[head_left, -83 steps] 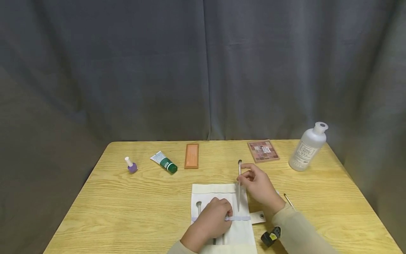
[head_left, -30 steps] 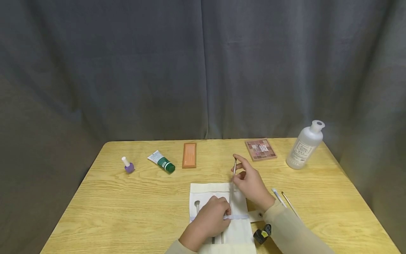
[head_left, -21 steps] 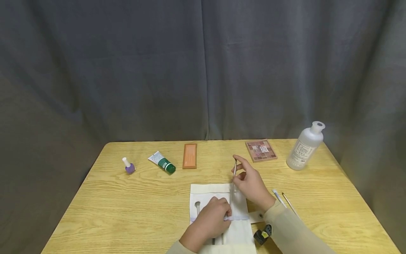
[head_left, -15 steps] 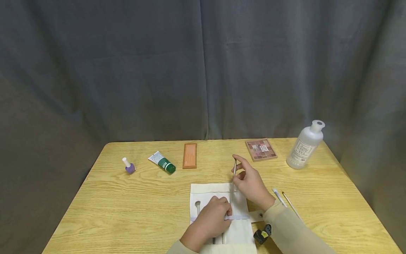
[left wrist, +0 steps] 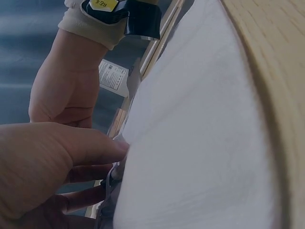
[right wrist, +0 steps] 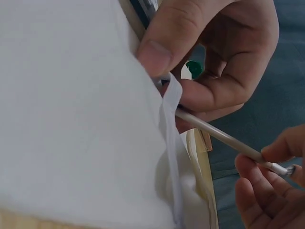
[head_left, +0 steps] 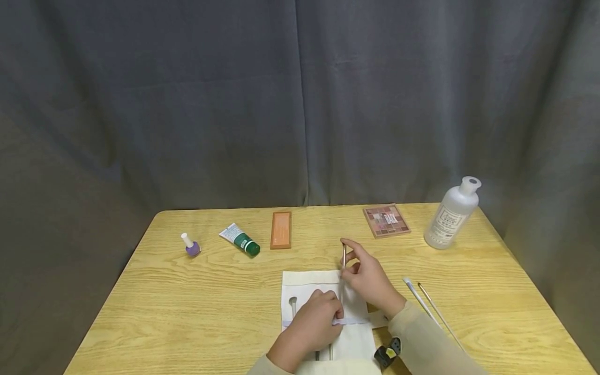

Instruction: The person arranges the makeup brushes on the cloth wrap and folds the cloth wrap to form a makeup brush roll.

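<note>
A white cloth brush roll [head_left: 358,341] lies unfolded at the table's front, crossed by a pale elastic band [right wrist: 172,148]. My left hand [head_left: 315,320] rests over its middle, pinching the band between thumb and fingers. My right hand [head_left: 370,276] holds a slim silver-handled makeup brush [right wrist: 224,136] near its bristle end, forefinger over the tip. The brush stands steeply, its lower end going in at the band beside my left fingers, which hide that end. Another makeup brush [head_left: 293,303] sits in the roll at the left, partly covered by my left hand.
Two loose brushes, one pale blue [head_left: 419,297] and one gold-tipped [head_left: 433,303], lie right of the roll beside my sleeve. Farther back are purple nail polish [head_left: 192,248], a green-and-white tube [head_left: 244,241], an orange case [head_left: 281,230], an eyeshadow palette [head_left: 386,221] and a bottle [head_left: 451,219].
My right hand has moved left with the brush, bringing it against the band, and has lowered slightly in the last half second. My left hand has stayed in place.
</note>
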`<state>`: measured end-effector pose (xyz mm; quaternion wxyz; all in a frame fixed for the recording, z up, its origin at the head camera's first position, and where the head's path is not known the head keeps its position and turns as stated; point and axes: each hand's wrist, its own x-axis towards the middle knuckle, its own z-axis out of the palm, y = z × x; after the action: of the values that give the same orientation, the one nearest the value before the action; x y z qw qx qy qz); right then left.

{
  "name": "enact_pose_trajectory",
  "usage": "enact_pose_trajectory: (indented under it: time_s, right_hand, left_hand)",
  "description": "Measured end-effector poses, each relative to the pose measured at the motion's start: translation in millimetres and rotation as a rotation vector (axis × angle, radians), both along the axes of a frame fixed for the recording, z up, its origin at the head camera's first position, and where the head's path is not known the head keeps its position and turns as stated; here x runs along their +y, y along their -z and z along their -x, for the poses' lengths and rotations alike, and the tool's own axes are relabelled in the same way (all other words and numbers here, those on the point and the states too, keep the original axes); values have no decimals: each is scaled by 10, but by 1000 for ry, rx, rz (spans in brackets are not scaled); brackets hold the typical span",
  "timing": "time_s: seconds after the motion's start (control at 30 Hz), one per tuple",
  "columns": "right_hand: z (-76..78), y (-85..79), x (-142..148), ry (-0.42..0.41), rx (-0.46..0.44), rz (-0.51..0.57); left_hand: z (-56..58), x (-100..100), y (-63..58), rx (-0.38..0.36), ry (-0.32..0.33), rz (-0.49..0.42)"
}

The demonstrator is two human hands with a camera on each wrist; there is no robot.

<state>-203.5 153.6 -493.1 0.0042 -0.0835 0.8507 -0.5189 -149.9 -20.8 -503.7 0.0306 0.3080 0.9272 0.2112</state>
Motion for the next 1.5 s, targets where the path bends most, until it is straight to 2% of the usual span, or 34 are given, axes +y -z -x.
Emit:
enact_pose_trajectory:
  time_s: [0.4, 0.67, 1.03, 1.27, 1.5]
  right_hand:
    - [-85, 42, 25, -36, -92, -48]
    - [-152, 22, 19, -54, -60, -74]
    - [-240, 68, 63, -60, -79, -90]
    - [-279, 139, 106, -116, -110, -76]
    - [-285, 139, 98, -144, -114, -106]
  left_hand:
    - [8, -7, 16, -7, -4, -5]
    - [11, -16, 4, -14, -15, -6]
    - [7, -15, 11, -39, -11, -33]
    - [-4, -7, 19, -42, -6, -24]
    - [12, -18, 10, -30, -11, -20]
